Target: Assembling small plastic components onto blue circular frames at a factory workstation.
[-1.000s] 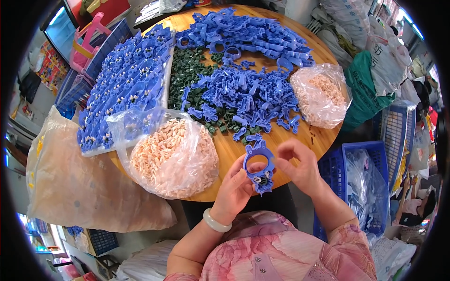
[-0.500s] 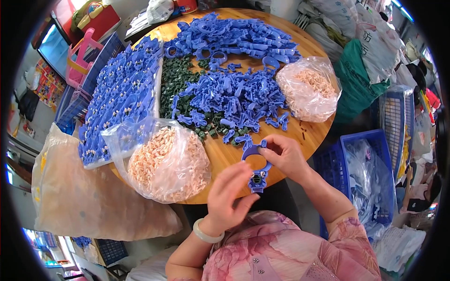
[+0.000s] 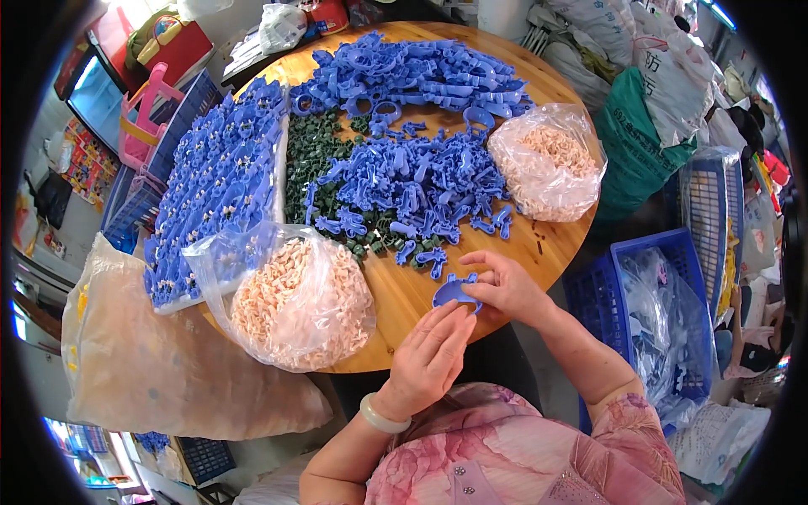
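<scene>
A rounded blue plastic piece [image 3: 448, 292] hovers just off the near edge of a round wooden table [image 3: 547, 244], its top side pinched between the thumb and fingers of a worker's right hand [image 3: 502, 288]. The left hand [image 3: 432, 349], fingers extended and close together, crosses in front of the piece's lower part; from where I stand, I cannot tell whether it grips. A white bracelet [image 3: 384, 416] circles the left wrist, above a pink patterned top [image 3: 513, 459]. Just beyond the hands, a small blue part [image 3: 435, 261] lies at the fringe of a heap of small blue parts [image 3: 412, 181], which borders dark green bits [image 3: 305, 172]. Larger blue pieces [image 3: 408, 76] are piled at the far side. Clear bags of pale bits flank the spread, a left bag [image 3: 206, 265] and a right bag [image 3: 592, 172]. At left, rows of blue pieces [image 3: 215, 185] cover a white-edged board [image 3: 281, 172]; at right, a blue crate [image 3: 623, 254] stands beside the table, below a green sack [image 3: 635, 156].
</scene>
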The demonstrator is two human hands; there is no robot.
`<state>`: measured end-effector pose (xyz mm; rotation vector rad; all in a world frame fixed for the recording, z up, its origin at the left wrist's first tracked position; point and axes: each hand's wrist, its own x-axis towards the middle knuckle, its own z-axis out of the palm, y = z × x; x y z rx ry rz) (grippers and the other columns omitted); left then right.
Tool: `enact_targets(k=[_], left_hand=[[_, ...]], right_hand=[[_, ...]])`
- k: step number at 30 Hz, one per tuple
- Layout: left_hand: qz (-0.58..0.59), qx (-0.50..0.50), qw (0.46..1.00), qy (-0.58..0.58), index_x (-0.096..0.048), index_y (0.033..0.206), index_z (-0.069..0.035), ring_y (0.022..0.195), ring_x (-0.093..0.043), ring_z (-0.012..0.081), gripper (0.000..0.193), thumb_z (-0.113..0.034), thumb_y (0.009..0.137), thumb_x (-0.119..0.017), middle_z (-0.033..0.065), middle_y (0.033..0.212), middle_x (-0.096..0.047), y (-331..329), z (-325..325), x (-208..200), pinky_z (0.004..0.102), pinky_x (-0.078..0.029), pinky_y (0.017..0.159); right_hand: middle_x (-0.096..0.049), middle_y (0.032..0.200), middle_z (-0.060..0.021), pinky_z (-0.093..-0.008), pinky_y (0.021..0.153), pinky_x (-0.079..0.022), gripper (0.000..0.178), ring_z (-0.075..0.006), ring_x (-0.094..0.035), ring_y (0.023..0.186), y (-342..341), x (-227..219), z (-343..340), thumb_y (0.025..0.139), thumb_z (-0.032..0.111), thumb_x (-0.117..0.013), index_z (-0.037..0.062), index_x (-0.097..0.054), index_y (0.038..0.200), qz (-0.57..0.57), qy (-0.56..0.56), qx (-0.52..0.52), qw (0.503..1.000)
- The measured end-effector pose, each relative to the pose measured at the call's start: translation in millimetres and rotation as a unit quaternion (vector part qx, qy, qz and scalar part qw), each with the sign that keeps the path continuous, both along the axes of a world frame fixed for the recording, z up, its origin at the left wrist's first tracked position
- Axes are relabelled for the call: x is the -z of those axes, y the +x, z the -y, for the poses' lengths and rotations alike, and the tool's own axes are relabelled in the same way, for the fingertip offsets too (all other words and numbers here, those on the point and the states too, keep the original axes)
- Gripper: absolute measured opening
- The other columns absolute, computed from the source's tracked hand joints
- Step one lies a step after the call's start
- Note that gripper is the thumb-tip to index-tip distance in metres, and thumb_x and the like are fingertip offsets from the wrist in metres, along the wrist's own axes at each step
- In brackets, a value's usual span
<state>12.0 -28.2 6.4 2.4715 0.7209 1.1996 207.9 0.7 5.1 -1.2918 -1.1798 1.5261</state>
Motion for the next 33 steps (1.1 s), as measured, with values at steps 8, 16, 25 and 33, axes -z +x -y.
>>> enact_targets(k=[8,16,25,33], left_hand=[[0.166,-0.056,0.945,-0.276,-0.048,0.126,0.002,0.101,-0.060,0.0213,0.033,-0.002,0.094,-0.046,0.0153,0.112,-0.060,-4,0,2,0.0289,-0.046,0.087],[0.359,-0.004,0.775,-0.520,-0.043,0.133,-0.001,0.099,-0.058,0.0125,0.039,-0.005,0.095,-0.047,0.0091,0.111,-0.060,-6,-10,16,0.0240,-0.047,0.081],[0.373,-0.007,0.758,-0.535,-0.046,0.130,-0.001,0.096,-0.060,0.0132,0.038,-0.002,0.092,-0.049,0.0090,0.107,-0.061,-11,-16,13,0.0248,-0.049,0.081],[0.380,-0.069,0.750,-0.537,-0.047,0.130,-0.004,0.094,-0.060,0.0139,0.037,-0.001,0.093,-0.047,0.0073,0.106,-0.060,-25,-12,11,0.0294,-0.053,0.082]], right_hand=[[-0.053,0.059,0.0018,-0.0182,0.039,-0.034,0.030,-0.0043,-0.046,0.044,6,-4,-1,0.085,0.024,-0.068,0.0050,-0.056,0.105,-0.004,-0.028,-0.074,0.997],[-0.051,0.053,0.0021,-0.0200,0.036,-0.033,0.031,-0.0046,-0.047,0.043,3,-12,-3,0.082,0.027,-0.071,0.0007,-0.058,0.091,0.072,-0.040,-0.042,0.996],[-0.053,0.055,0.0010,-0.0199,0.036,-0.034,0.028,-0.0053,-0.049,0.043,1,-9,-5,0.083,0.026,-0.071,0.0018,-0.059,0.090,0.103,-0.017,-0.060,0.993],[-0.059,0.070,-0.0010,-0.0214,0.051,-0.043,0.017,-0.0075,-0.056,0.057,1,-5,-34,0.087,0.018,-0.064,0.0045,-0.062,0.097,0.167,0.100,-0.074,0.978]])
